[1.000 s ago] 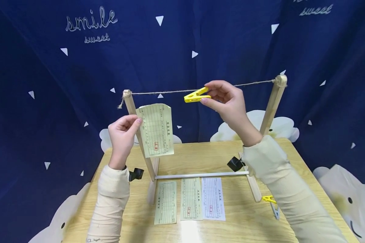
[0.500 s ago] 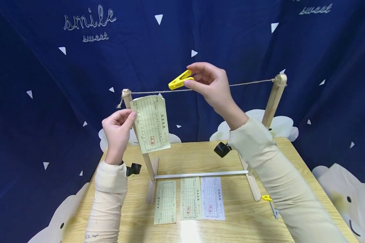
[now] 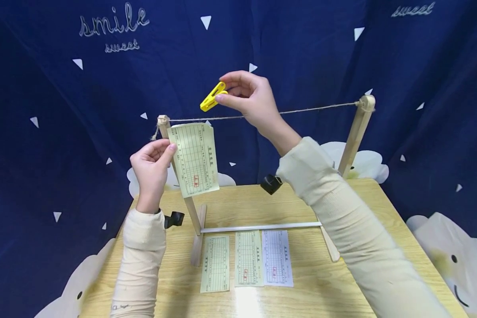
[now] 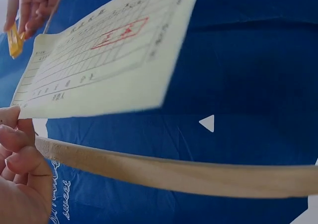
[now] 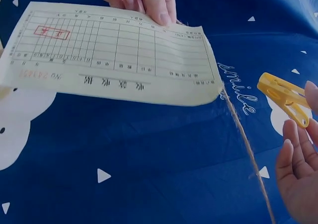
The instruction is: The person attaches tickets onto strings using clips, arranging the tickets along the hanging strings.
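My left hand (image 3: 150,170) pinches the left edge of a pale yellow-green receipt slip (image 3: 195,161), printed with a grid and a red stamp. The slip's upper edge is just under the twine (image 3: 318,108) in the head view, near the left post (image 3: 192,214). Between thumb and fingers, my right hand (image 3: 251,99) holds a yellow clothespin (image 3: 213,96) by its handle ends, above the twine and up to the right of the slip. In the right wrist view the clothespin (image 5: 284,96) is apart from both twine and paper.
Three more slips lie on the wooden table (image 3: 310,291): a greenish one (image 3: 215,265), a yellowish one (image 3: 248,260) and a bluish-white one (image 3: 277,260). A white rod (image 3: 262,227) joins the stand's feet; its right post (image 3: 355,137) rises behind my right arm.
My right hand has carried the clothespin left and upward, from beside the twine to above it. My left hand has raised the slip and shifted it slightly left, toward the twine.
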`<state>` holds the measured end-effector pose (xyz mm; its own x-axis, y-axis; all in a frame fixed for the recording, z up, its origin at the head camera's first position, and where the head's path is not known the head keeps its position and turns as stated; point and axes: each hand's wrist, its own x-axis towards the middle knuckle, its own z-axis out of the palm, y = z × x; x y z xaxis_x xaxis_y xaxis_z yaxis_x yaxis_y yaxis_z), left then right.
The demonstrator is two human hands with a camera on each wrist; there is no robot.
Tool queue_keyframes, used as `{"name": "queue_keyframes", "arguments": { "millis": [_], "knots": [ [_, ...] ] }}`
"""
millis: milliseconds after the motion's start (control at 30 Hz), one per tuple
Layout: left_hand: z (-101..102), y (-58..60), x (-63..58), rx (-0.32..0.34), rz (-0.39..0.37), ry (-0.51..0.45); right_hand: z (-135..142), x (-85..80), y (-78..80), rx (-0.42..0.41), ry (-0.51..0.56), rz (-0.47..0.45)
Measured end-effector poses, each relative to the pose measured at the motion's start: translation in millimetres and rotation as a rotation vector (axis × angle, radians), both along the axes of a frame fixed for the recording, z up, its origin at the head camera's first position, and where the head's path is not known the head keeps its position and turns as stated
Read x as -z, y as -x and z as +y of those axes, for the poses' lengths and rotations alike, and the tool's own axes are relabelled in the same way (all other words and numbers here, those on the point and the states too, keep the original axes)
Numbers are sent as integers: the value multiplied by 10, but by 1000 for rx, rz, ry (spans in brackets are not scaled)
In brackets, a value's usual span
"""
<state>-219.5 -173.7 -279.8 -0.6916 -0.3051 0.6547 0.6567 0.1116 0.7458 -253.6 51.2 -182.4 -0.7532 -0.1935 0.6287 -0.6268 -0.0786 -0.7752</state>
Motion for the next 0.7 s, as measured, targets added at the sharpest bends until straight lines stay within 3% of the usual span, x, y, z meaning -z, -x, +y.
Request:
{"name": "queue_keyframes", "arguments": {
  "millis": [233,467,700],
  "knots": [
    [20,3,-15,-26,-18,0,-120,-35,46,-19,-25,-26],
    [19,0,-19,-39,-29,0,-193,-84,72,-20,-99,-112],
    [42,14,-5,-49,-40,-1,-238,-131,119,-39,-177,-117]
  ]
}}
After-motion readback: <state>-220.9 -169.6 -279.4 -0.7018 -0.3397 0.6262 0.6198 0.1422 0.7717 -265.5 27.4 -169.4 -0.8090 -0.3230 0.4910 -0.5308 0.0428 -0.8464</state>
